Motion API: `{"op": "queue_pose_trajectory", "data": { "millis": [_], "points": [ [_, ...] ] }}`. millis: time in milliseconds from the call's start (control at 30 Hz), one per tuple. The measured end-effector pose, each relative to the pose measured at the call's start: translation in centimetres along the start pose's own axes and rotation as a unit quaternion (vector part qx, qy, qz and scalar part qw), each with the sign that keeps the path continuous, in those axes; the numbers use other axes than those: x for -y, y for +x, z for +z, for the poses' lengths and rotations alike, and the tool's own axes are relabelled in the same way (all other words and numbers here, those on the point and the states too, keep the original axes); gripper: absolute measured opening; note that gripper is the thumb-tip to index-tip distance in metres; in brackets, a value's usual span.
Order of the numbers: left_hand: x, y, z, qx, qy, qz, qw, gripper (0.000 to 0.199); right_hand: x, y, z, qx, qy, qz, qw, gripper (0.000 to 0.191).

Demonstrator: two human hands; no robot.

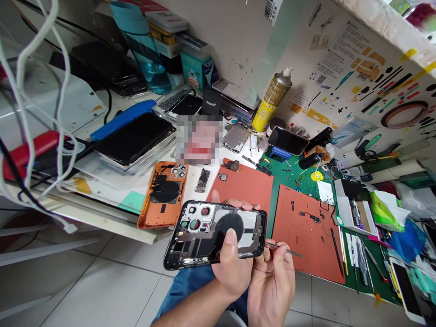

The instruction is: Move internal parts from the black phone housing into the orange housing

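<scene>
the dark phone housing point(213, 234) is held in the air just off the near edge of the worktop point(193, 195), above the blue trousers point(180, 286), its inner side facing the camera. its long axis runs left to right, camera openings point(199, 218) at the left end, plain short end at the right. the left hand point(235, 272) grips it, thumb laid over the round black pad point(229, 221), fingers curled along the far edge. the right hand point(272, 277) is nearer the plain end, its fingers pinching slim metal tweezers point(289, 251); from these fingers the housing lies directly leftward, while the tapered tip points right, over the right-hand red-brown mat point(293, 218). i cannot tell whether the tweezers' other end touches the housing.
</scene>
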State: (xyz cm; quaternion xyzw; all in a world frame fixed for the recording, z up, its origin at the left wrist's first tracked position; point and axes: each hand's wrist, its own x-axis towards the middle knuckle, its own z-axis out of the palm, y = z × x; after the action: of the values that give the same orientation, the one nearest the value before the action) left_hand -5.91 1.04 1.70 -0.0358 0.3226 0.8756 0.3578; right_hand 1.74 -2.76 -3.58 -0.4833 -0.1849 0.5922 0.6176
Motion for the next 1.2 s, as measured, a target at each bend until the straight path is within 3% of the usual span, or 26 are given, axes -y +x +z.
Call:
{"op": "queue_pose_trajectory", "data": {
  "millis": [200, 400, 533, 633, 800, 967, 1200],
  "points": [
    [0.0, 0.3, -0.1, 0.003, -0.002, 0.011, 1.000, 0.071, 0.4, 0.2, -0.1, -0.003, -0.023, -0.026, 0.999, 0.022],
    [0.3, 0.6, -0.8, -0.001, -0.010, 0.025, 1.000, 0.071, 1.8, 0.4, 0.7, 0.028, -0.084, -0.132, 0.987, 0.020],
    [0.6, 0.7, -1.8, 0.026, 0.001, 0.022, 0.999, 0.069, 2.5, 0.4, 0.8, 0.047, -0.157, -0.287, 0.944, 0.009],
    [0.5, 0.8, -2.2, 0.041, 0.009, 0.002, 0.999, 0.068, 2.9, 0.7, 0.4, 0.088, -0.232, -0.353, 0.902, 0.008],
    [0.0, 1.1, -1.5, 0.033, -0.003, -0.028, 0.999, 0.065, 3.6, 1.6, 0.0, 0.147, -0.278, -0.358, 0.879, 0.018],
    [-0.5, 1.6, -0.8, 0.045, -0.013, -0.076, 0.996, 0.061, 3.9, 1.7, 0.6, 0.160, -0.285, -0.360, 0.874, 0.023],
    [-0.8, 1.6, -0.8, 0.063, -0.018, -0.083, 0.994, 0.061, 3.9, 2.4, 1.0, 0.197, -0.298, -0.405, 0.842, 0.026]
  ]
}}
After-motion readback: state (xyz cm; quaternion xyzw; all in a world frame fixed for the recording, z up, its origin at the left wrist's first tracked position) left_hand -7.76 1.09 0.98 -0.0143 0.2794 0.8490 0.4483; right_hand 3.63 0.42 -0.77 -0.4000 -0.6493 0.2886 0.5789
